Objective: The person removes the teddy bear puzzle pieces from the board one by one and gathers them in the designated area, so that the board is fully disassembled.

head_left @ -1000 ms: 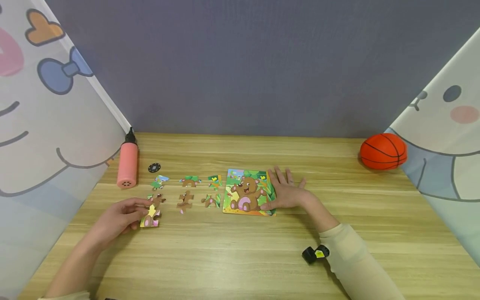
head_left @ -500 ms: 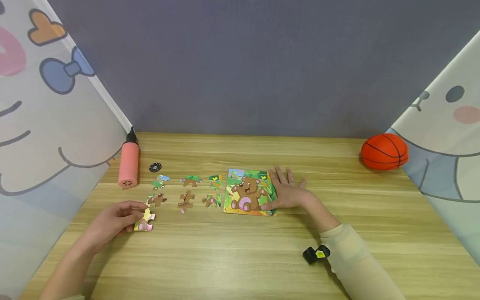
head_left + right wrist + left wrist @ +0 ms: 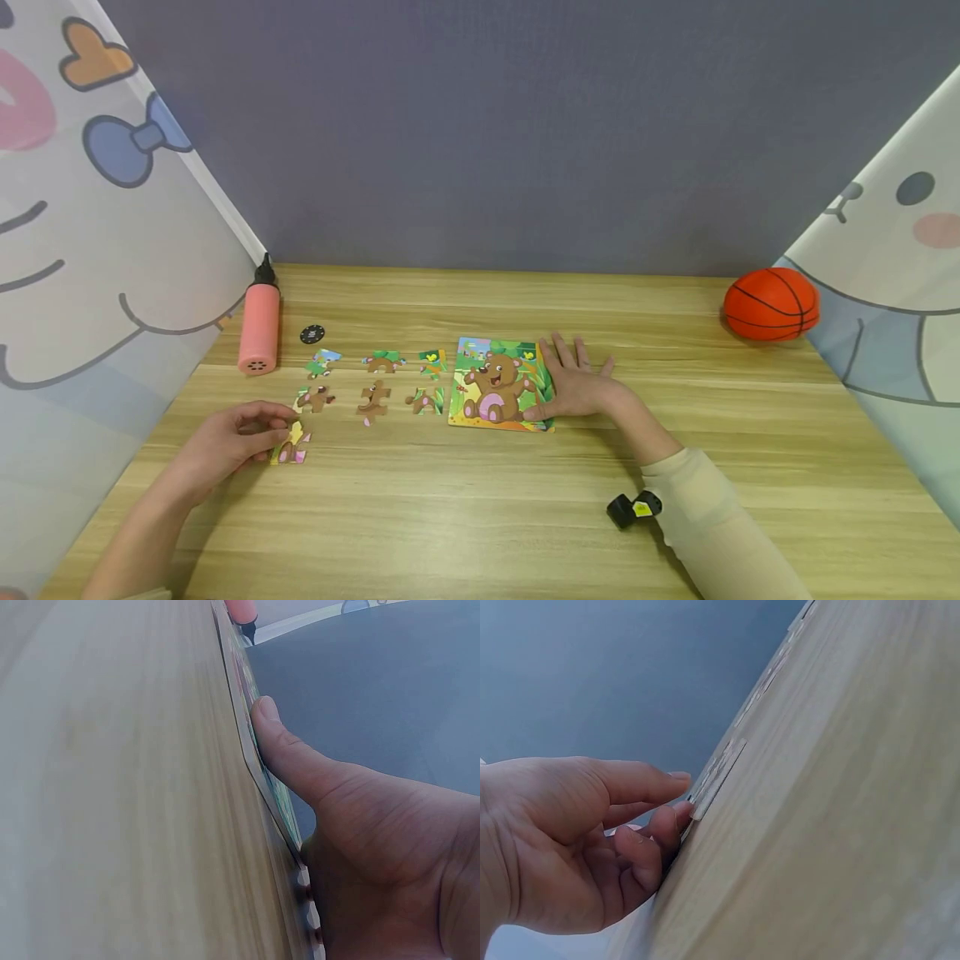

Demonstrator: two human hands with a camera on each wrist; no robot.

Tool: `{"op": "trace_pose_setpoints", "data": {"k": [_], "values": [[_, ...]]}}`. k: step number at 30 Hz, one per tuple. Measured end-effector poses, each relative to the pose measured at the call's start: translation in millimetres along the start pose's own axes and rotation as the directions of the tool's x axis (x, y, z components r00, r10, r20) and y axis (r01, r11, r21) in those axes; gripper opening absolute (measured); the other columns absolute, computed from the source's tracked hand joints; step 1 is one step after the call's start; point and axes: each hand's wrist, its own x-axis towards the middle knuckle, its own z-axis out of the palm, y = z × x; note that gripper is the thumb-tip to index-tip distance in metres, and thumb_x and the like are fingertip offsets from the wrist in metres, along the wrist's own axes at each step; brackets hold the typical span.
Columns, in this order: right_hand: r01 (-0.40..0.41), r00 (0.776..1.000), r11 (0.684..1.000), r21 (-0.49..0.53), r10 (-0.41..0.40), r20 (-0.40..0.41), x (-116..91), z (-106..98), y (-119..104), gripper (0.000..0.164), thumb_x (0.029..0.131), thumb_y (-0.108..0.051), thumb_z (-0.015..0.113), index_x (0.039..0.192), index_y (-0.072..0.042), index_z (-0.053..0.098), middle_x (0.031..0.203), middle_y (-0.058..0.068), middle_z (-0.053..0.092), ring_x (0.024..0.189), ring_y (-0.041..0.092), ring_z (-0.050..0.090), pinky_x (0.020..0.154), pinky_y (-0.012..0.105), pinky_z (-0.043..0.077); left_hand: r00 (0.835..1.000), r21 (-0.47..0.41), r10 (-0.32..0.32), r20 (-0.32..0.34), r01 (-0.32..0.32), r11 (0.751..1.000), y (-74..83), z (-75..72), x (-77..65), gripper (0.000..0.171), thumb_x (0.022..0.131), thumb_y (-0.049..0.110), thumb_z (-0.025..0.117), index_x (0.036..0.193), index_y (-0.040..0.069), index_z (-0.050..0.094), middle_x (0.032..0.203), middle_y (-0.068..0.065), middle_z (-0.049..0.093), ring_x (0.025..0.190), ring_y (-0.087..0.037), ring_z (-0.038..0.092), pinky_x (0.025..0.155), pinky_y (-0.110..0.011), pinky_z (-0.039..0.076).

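Observation:
My left hand is at the left of the table, its thumb and fingertips at the left edge of a jigsaw puzzle piece with yellow, brown and pink on it. In the left wrist view that piece lies low over the wood, with the thumb above its edge and the other fingers curled. Other pieces form rows beside it, among them a bear-face piece and a brown and green piece. My right hand rests with spread fingers on the right side of a square bear picture board, thumb on its face.
Behind the pieces lie a round black disc and a pink pump bottle with a black nozzle. A red basketball sits at the back right. A black wrist device is by the right sleeve. A grey panel closes the back.
My left hand has brought the held piece slightly left and nearer the front edge, below the brown and green piece. My right hand has stayed on the board.

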Motion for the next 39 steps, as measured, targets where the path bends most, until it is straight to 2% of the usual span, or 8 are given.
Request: {"op": "trace_pose_setpoints", "data": {"k": [7, 12, 14, 18, 20, 26, 33, 39], "values": [[-0.001, 1.000, 1.000, -0.006, 0.001, -0.003, 0.5, 0.0, -0.2, 0.130, 0.078, -0.074, 0.071, 0.163, -0.011, -0.004, 0.166, 0.016, -0.017, 0.147, 0.047, -0.020, 0.095, 0.086, -0.011, 0.999, 0.052, -0.029, -0.030, 0.030, 0.998, 4.4, 0.9, -0.2, 0.038, 0.100, 0.022, 0.066, 0.129, -0.002, 0.061, 0.105, -0.007, 0.061, 0.070, -0.013, 0.055, 0.058, -0.027, 0.049], [-0.004, 1.000, 1.000, -0.010, 0.004, -0.002, -0.6, 0.3, 1.0, 0.130, 0.078, -0.074, 0.071, 0.163, -0.011, -0.004, 0.166, 0.016, -0.017, 0.147, 0.047, -0.020, 0.096, 0.086, -0.011, 0.998, 0.029, -0.053, -0.017, 0.054, 0.998, 15.4, 5.6, 5.9, 0.041, 0.101, 0.028, 0.066, 0.131, 0.001, 0.061, 0.075, 0.000, 0.053, 0.056, -0.011, 0.044, 0.050, -0.028, 0.042], [-0.003, 1.000, 1.000, -0.008, 0.003, -0.003, -1.0, 0.4, 1.3, 0.130, 0.078, -0.074, 0.070, 0.163, -0.011, -0.004, 0.166, 0.016, -0.017, 0.147, 0.047, -0.020, 0.095, 0.086, -0.011, 0.999, 0.009, -0.043, 0.002, 0.043, 0.999, 21.3, 9.6, 9.2, 0.041, 0.101, 0.028, 0.066, 0.131, 0.001, 0.061, 0.070, 0.000, 0.048, 0.054, -0.011, 0.040, 0.048, -0.028, 0.039], [0.001, 1.000, 1.000, -0.006, -0.001, -0.002, -0.7, 0.8, 1.2, 0.129, 0.078, -0.075, 0.070, 0.163, -0.011, -0.004, 0.166, 0.016, -0.017, 0.147, 0.048, -0.020, 0.095, 0.086, -0.011, 0.999, -0.034, -0.016, 0.040, 0.017, 0.999, 34.8, 18.5, 15.2, 0.039, 0.100, 0.027, 0.067, 0.128, 0.001, 0.061, 0.090, -0.010, 0.062, 0.055, -0.013, 0.044, 0.047, -0.030, 0.043], [-0.001, 1.000, 1.000, -0.008, 0.001, -0.001, -0.7, 0.9, 0.9, 0.129, 0.078, -0.075, 0.070, 0.163, -0.011, -0.004, 0.166, 0.016, -0.017, 0.147, 0.047, -0.019, 0.096, 0.086, -0.011, 0.998, -0.055, 0.002, 0.063, 0.001, 0.998, 41.2, 22.8, 18.1, 0.040, 0.100, 0.025, 0.066, 0.129, -0.001, 0.060, 0.097, -0.014, 0.062, 0.058, -0.015, 0.047, 0.047, -0.031, 0.044], [0.003, 1.000, 1.000, -0.003, -0.003, -0.001, 0.8, 1.6, 0.2, 0.129, 0.078, -0.075, 0.070, 0.163, -0.012, -0.004, 0.166, 0.015, -0.017, 0.147, 0.047, -0.020, 0.096, 0.085, -0.012, 0.996, -0.028, 0.028, 0.084, -0.025, 0.999, 54.3, 34.4, 26.9, 0.036, 0.100, 0.020, 0.066, 0.129, 0.000, 0.061, 0.076, -0.011, 0.054, 0.056, -0.015, 0.045, 0.045, -0.029, 0.040], [0.000, 1.000, 1.000, -0.009, 0.000, -0.004, 2.2, 2.6, 0.7, 0.130, 0.077, -0.076, 0.069, 0.163, -0.013, -0.005, 0.166, 0.014, -0.018, 0.147, 0.046, -0.020, 0.096, 0.085, -0.012, 0.993, 0.028, 0.053, 0.107, -0.056, 0.998, 64.5, 50.5, 39.1, 0.032, 0.098, 0.023, 0.069, 0.124, 0.006, 0.066, 0.087, -0.011, 0.061, 0.060, -0.016, 0.051, 0.048, -0.027, 0.040], [0.001, 1.000, 1.000, 0.003, -0.001, -0.001, 0.0, 2.2, 0.9, 0.130, 0.077, -0.076, 0.070, 0.163, -0.012, -0.005, 0.166, 0.014, -0.019, 0.147, 0.046, -0.022, 0.096, 0.085, -0.012, 0.975, -0.015, 0.122, 0.184, -0.122, 0.992, 76.2, 70.7, 51.7, 0.028, 0.099, 0.017, 0.068, 0.122, 0.002, 0.066, 0.099, -0.015, 0.063, 0.062, -0.020, 0.055, 0.049, -0.025, 0.041]]}}
